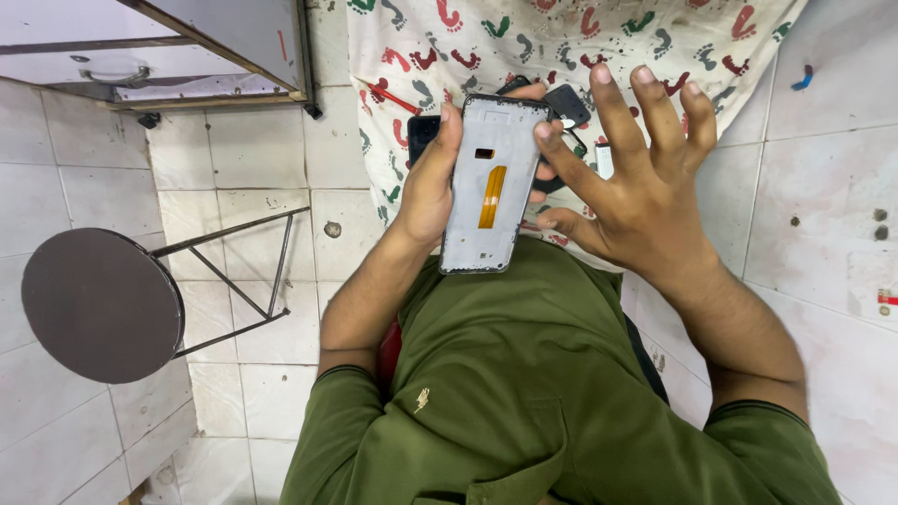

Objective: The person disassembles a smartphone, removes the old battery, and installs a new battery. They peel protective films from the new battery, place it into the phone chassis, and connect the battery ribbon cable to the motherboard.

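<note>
Gleaming silver phone frame [491, 187], orange ribbon.

A single head-worn camera looks steeply down the wearer's own torso, so the olive shirt [524, 393] fills the 6 o'clock edge at close range. The patterned cloth [561, 37] on the tiled floor lies farther off at 12 o'clock. A round stool [98, 304] sits at 9 o'clock; no second view overlaps.
</note>
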